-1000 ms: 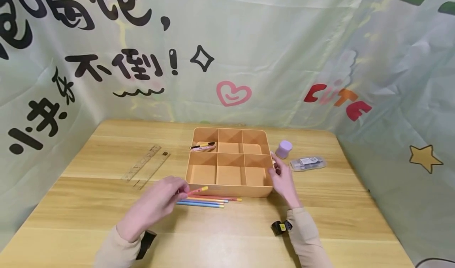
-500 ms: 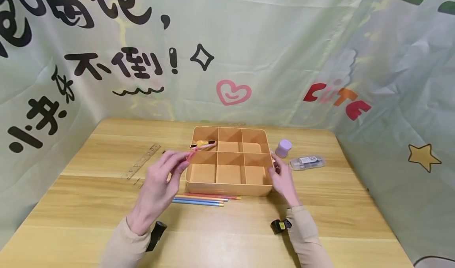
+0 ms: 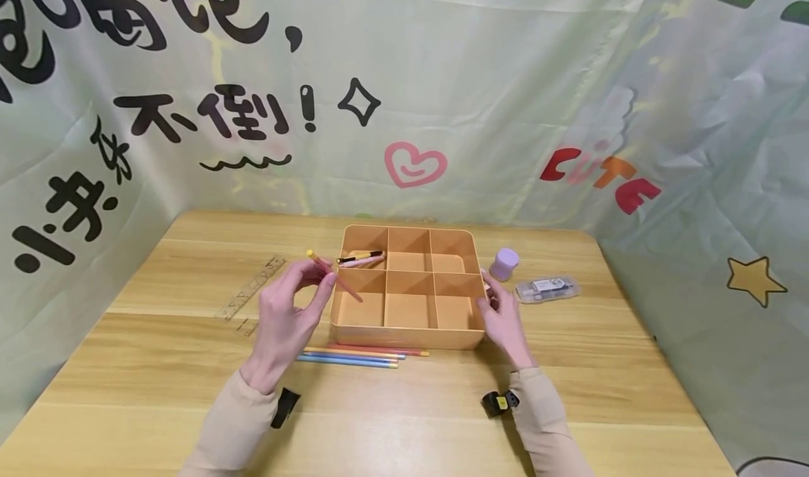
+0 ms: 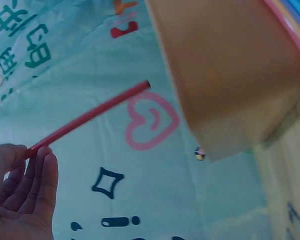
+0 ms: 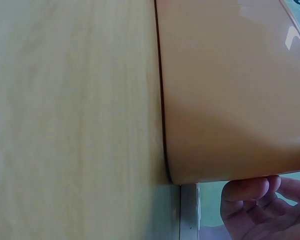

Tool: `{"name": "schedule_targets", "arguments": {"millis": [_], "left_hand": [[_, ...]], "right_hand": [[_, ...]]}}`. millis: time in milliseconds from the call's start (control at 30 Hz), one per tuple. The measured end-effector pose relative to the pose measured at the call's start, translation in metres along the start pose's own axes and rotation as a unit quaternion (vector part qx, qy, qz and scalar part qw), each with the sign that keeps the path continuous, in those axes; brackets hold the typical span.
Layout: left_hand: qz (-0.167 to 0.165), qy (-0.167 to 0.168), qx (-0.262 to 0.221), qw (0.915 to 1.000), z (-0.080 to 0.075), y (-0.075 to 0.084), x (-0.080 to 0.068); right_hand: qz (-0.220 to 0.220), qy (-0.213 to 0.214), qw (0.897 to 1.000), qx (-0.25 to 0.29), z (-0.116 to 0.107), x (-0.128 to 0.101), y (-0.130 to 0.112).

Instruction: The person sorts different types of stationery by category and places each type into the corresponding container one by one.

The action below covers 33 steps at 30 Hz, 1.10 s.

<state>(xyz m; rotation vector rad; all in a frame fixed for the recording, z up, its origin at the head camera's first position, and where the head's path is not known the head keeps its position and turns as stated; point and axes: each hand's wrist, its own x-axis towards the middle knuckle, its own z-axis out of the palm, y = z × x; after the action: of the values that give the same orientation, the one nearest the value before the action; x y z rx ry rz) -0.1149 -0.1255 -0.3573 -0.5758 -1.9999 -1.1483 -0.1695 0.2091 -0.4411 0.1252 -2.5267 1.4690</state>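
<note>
My left hand (image 3: 287,319) pinches a thin red pencil (image 3: 344,287) with a yellow end between thumb and fingertips. It slants above the front-left compartment of an orange organizer box (image 3: 407,338). The left wrist view shows the same pencil (image 4: 95,112) pointing away from the fingers, its far tip dark. At the box's right wall, my right hand (image 3: 503,322) holds the side, with the thumb at the rim; the right wrist view has curled fingers (image 5: 246,190) against the wall. Pens (image 3: 362,259), dark and pinkish, lie in the back-left compartment.
Several coloured pencils (image 3: 354,360) lie along the box's front. Two clear rulers (image 3: 253,287) are on the left, one mostly behind my left hand. A purple lidded container (image 3: 504,264) and a clear case (image 3: 547,289) stand right of the box. A printed curtain (image 3: 493,97) encloses the table.
My left hand has lifted the red pencil from near the front pencils up over the box's left side, then turned it so its yellow end points back-left. The right hand stays at the box.
</note>
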Motion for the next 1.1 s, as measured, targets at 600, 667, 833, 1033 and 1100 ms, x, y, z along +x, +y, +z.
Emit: {"name": "schedule_targets", "arguments": {"millis": [600,667,833,1033,1100], "left_hand": [[-0.057,-0.07,0.045,0.9949,0.005,-0.03,-0.011],[-0.066,-0.08,0.05,0.9933,0.006,-0.033,-0.012],[-0.085,-0.106,0.069,0.9884,0.007,-0.037,-0.015],[-0.09,-0.122,0.069,0.986,0.01,-0.043,-0.017],[-0.092,-0.127,0.065,0.9856,0.011,-0.045,-0.019]], "right_hand": [[0.011,-0.008,1.0,-0.006,-0.001,-0.001,0.0],[0.012,-0.009,1.0,-0.006,-0.001,-0.001,0.0],[0.014,-0.011,1.0,-0.005,-0.001,-0.002,0.0],[0.009,-0.005,1.0,0.0,-0.001,-0.001,0.0],[0.007,-0.002,1.0,0.001,0.0,0.0,-0.001]]}}
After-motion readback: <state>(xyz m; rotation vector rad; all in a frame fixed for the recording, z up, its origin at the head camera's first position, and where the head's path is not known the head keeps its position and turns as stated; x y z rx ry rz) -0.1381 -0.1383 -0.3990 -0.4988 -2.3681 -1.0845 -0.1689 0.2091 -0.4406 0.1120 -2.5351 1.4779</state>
